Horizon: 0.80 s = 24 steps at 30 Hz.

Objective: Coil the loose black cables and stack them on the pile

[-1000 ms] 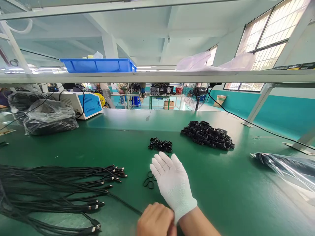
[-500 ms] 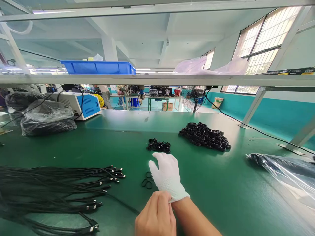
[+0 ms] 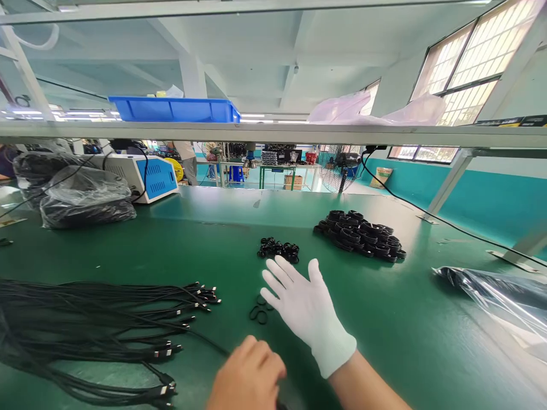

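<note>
My right hand (image 3: 307, 310) wears a white knitted glove and is open, its palm turned up and its fingers spread above the table. Bare and slightly blurred, my left hand (image 3: 250, 376) is at the bottom edge with its fingers curled in; whatever they may hold is hidden. A black cable (image 3: 209, 340) runs from the bundle of cables (image 3: 106, 324) on the left and disappears behind my left hand. Several loose black rings (image 3: 261, 316) lie beside the gloved fingers. Just beyond the fingertips sits a small heap of black rings (image 3: 277, 249).
Coiled black cables (image 3: 361, 236) are piled at the right rear of the green table (image 3: 205, 239). A blue and white machine (image 3: 149, 176) and a plastic bag (image 3: 88, 199) stand at the left rear. Clear plastic packaging (image 3: 496, 296) lies right. A shelf (image 3: 273, 132) crosses above, holding a blue tray (image 3: 175, 109).
My left hand has let go of the glove's cuff and moved left and down. My right hand has turned palm up, with its fingers spread. The view has shifted slightly.
</note>
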Each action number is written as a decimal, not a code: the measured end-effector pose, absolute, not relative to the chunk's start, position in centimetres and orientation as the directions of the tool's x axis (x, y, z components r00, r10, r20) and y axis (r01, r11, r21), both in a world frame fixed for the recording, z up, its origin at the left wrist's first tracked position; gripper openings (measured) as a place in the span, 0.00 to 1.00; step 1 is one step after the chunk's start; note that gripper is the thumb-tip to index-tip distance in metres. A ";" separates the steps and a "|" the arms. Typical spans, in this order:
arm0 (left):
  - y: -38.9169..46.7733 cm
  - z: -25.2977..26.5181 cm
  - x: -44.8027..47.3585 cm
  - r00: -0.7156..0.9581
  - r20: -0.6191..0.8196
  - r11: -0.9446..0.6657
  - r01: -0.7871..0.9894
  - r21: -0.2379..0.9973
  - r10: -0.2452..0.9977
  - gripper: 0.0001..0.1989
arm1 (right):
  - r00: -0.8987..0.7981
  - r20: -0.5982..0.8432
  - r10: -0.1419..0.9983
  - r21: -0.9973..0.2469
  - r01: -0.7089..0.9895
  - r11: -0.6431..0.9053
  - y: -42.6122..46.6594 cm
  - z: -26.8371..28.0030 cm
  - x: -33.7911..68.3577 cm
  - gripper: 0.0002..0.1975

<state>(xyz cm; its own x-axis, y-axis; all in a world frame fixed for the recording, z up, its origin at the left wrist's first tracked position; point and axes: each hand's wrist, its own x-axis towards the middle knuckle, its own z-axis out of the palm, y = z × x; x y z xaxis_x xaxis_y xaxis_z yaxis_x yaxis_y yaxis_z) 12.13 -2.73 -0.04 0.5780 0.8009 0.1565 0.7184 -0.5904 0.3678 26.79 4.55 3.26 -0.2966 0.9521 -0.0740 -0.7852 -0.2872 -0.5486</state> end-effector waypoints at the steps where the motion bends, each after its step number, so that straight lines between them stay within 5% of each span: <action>1: -2.4 -0.3 11.3 0.550 0.129 -0.561 0.770 0.303 0.825 0.13 | -0.245 -0.127 0.961 -0.538 -0.797 -0.274 4.6 3.0 26.9 0.32; 6: -1.7 0.3 9.9 0.542 0.016 -0.525 0.805 0.278 0.840 0.12 | -0.123 -0.311 0.943 -0.535 -0.797 -0.280 4.4 2.8 26.4 0.25; 10: -1.2 3.9 9.4 0.582 -0.089 -0.484 0.742 0.464 0.808 0.09 | -0.379 -0.186 0.906 -0.550 -0.724 -0.416 3.1 3.2 25.7 0.30; 14: 0.0 7.5 8.5 0.555 0.024 -0.475 0.688 0.550 0.832 0.09 | -0.591 -0.093 0.802 -0.610 -0.603 -0.515 1.7 2.8 24.9 0.31; 18: 1.6 9.5 8.1 0.568 0.049 -0.494 0.666 0.559 0.821 0.07 | -0.857 -0.018 0.515 -0.693 -0.361 -0.624 0.7 1.8 24.0 0.21; 24: 3.3 9.1 8.1 0.638 -0.058 -0.482 0.634 0.604 0.767 0.07 | -0.904 0.007 0.428 -0.547 -0.362 -0.755 0.3 -0.1 23.1 0.21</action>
